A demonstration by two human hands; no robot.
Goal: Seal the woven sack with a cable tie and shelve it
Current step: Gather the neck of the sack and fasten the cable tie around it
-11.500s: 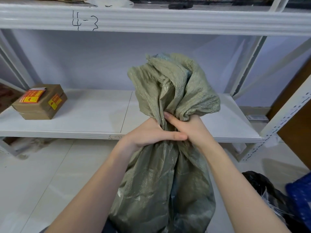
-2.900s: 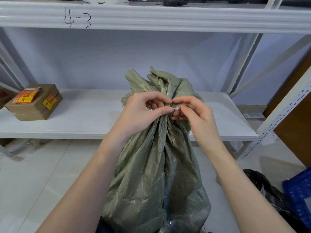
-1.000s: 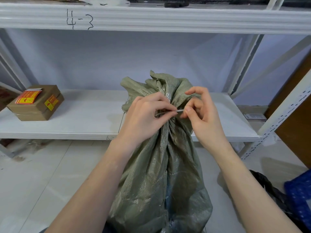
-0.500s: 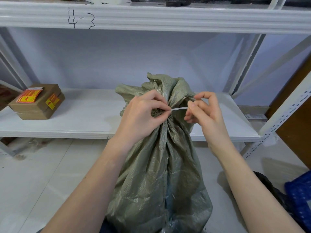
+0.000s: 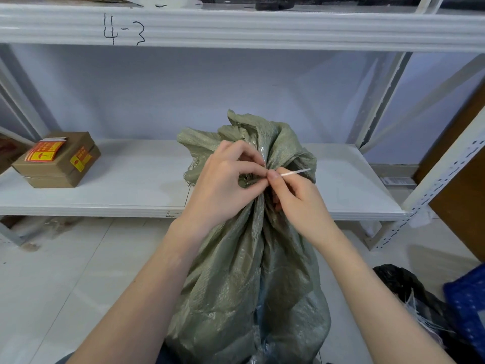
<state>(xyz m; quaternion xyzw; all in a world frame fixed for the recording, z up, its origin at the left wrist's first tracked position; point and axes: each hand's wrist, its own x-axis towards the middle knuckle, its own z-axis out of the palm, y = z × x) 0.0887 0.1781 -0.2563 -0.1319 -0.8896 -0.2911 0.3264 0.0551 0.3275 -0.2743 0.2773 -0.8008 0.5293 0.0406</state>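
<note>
A green woven sack (image 5: 244, 279) stands on the floor in front of me, its mouth bunched into a neck. My left hand (image 5: 223, 185) pinches that neck and the tie's head between thumb and fingers. My right hand (image 5: 296, 198) grips the white cable tie (image 5: 296, 172) right beside the left fingertips. The tie's free tail sticks out to the right, past the right hand. The loop around the neck is hidden by my fingers. Behind the sack runs the white lower shelf (image 5: 131, 185).
A brown cardboard box (image 5: 56, 160) with red and yellow labels sits at the shelf's left end. The upper shelf beam (image 5: 236, 24) is marked "4-3". A black bag (image 5: 409, 292) and a blue crate (image 5: 469, 300) lie on the floor at the right.
The right hand drew the tie's tail out to the right, then came back in against the left fingers. More tail now pokes out past it. The sack's neck looks tighter.
</note>
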